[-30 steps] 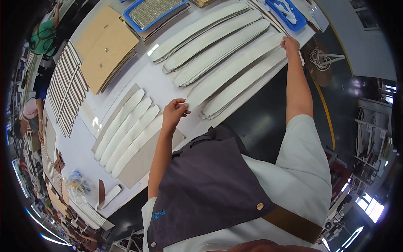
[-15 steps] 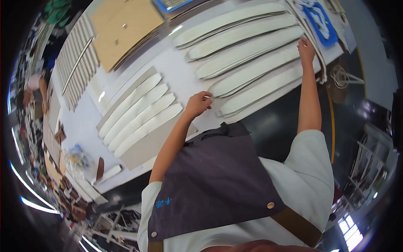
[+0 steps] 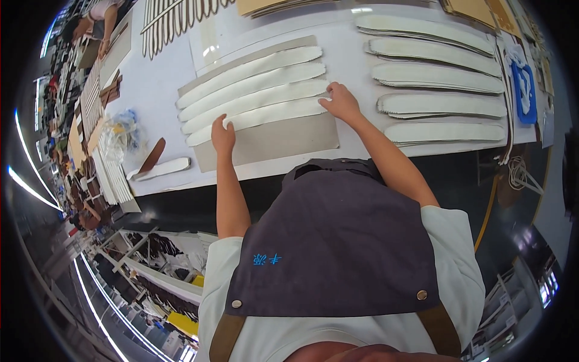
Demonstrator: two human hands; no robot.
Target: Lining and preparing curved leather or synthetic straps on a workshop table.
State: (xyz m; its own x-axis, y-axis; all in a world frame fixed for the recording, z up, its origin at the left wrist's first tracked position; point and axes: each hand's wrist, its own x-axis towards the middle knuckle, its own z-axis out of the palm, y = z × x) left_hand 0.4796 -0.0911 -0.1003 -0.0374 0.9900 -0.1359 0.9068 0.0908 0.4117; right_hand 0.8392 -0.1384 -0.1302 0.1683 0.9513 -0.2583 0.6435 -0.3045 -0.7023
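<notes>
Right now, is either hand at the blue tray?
No, the left hand and right hand are both at the grey board.

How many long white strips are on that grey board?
4, side by side: the farthest strip, then the second strip, the third strip, and the nearest strip, which the left hand partly covers. Any underneath would be hidden.

Left grip (image 3: pixel 223 135) parted, right grip (image 3: pixel 342 104) curled

Strips (image 3: pixel 250 73) on board (image 3: pixel 289 143); stacks (image 3: pixel 437 77) right; tray (image 3: pixel 528 117), apparently, farther right.
</notes>
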